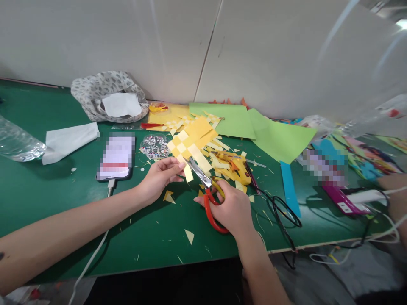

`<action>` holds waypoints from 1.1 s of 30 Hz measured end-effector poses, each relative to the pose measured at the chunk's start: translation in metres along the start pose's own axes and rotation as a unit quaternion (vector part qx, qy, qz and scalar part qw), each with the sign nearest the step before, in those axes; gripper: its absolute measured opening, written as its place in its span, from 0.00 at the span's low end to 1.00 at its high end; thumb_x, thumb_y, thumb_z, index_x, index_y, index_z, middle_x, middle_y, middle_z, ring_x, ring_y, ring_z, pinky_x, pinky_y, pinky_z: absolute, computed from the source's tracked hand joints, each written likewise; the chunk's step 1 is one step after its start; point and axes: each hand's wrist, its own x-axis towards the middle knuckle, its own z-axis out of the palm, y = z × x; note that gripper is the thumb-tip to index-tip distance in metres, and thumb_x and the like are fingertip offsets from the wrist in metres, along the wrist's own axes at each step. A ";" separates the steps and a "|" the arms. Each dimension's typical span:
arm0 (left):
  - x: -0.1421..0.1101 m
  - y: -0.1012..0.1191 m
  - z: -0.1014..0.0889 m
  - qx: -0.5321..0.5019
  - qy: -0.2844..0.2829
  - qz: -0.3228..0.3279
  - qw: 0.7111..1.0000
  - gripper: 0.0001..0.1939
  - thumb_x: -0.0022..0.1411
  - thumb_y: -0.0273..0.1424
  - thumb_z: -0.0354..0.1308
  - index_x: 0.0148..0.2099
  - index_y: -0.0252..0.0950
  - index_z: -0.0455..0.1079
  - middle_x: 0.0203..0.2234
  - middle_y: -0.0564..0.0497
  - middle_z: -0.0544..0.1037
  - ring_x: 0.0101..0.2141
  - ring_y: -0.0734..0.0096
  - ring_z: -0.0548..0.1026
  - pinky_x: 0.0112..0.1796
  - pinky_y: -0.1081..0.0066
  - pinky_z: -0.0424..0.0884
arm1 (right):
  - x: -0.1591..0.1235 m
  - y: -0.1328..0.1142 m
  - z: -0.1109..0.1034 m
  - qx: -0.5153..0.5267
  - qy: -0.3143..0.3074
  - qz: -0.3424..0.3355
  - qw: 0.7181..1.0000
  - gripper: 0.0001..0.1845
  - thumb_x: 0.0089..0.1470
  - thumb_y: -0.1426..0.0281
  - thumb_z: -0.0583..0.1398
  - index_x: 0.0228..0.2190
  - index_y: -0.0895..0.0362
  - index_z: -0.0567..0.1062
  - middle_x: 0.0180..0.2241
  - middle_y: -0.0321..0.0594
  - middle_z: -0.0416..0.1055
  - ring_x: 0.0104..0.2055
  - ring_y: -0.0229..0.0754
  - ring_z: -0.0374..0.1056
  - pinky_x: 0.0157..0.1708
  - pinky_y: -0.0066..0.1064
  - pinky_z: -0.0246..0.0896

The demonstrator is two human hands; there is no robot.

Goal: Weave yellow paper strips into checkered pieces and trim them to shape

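My left hand (pixel 159 178) pinches the lower edge of a woven mat of yellow and pale paper strips (pixel 190 144), held tilted just above the green table (pixel 63 203). My right hand (pixel 233 209) is closed through the red handles of a pair of scissors (pixel 206 190). The blades point up-left and meet a pale strip at the mat's lower corner. Small yellow paper offcuts (pixel 169 196) lie under and around both hands.
A phone (pixel 116 156) on a white cable lies left of the mat, beside a round box of googly eyes (pixel 155 146). Green paper sheets (pixel 280 137), a blue strip, a yellow glue gun (pixel 235 169) with black cord, a plastic bottle (pixel 15 144) and a patterned bag (pixel 108 95) surround the work. Another person's hand (pixel 392 186) shows at right.
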 end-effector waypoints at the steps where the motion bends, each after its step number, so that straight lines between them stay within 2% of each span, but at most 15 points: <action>1: 0.000 0.000 0.000 -0.004 0.002 -0.002 1.000 0.08 0.50 0.33 0.66 0.29 0.35 0.70 0.21 0.56 0.72 0.24 0.81 0.71 0.29 0.80 0.71 | 0.000 0.000 0.000 -0.005 0.001 -0.002 1.000 0.23 0.41 0.48 0.60 0.21 0.55 0.62 0.16 0.31 0.61 0.17 0.33 0.55 0.19 0.25 0.44; 12: 0.001 0.000 -0.001 -0.016 0.010 0.002 1.000 0.08 0.51 0.33 0.65 0.28 0.36 0.70 0.21 0.57 0.71 0.24 0.81 0.71 0.28 0.81 0.70 | -0.001 0.001 0.001 -0.019 0.012 -0.010 1.000 0.23 0.41 0.48 0.61 0.20 0.55 0.64 0.15 0.30 0.60 0.17 0.32 0.53 0.19 0.25 0.43; 24: 0.001 0.001 -0.001 -0.020 0.004 0.003 1.000 0.08 0.52 0.32 0.65 0.29 0.34 0.70 0.21 0.57 0.71 0.25 0.82 0.71 0.28 0.82 0.71 | -0.002 0.007 0.007 -0.044 0.065 -0.053 0.996 0.20 0.41 0.51 0.62 0.22 0.56 0.69 0.13 0.30 0.62 0.17 0.34 0.56 0.19 0.26 0.45; 33: 0.001 0.000 -0.002 -0.028 0.002 0.003 1.000 0.08 0.52 0.32 0.64 0.29 0.34 0.69 0.21 0.57 0.71 0.25 0.82 0.71 0.28 0.82 0.71 | -0.003 0.006 0.005 -0.030 0.059 -0.060 0.996 0.19 0.43 0.53 0.62 0.23 0.56 0.70 0.14 0.33 0.64 0.17 0.35 0.58 0.19 0.25 0.45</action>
